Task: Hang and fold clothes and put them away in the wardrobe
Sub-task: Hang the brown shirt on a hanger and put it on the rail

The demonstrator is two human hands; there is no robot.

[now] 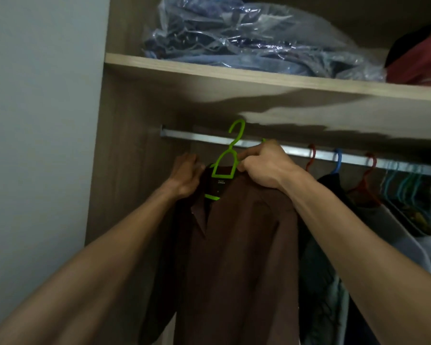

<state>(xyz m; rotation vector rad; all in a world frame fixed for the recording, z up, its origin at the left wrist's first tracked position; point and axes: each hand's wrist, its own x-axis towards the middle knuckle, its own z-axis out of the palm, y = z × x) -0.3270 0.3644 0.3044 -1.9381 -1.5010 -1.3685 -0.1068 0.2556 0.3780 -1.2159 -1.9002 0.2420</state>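
Here, both hands on brown shirt (234,245).

Matt brown cloth shirt (237,245) under both hands hangs on a glossy green plastic hanger (225,160); above the grip, a smooth metal rail (199,137) and matt wood-grain shelf (209,70).

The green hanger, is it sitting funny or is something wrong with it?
A little odd: the green hanger carrying the brown shirt is not on the rail yet. Its hook sticks up in front of the rail, while the left hand and right hand hold the shirt's shoulders.
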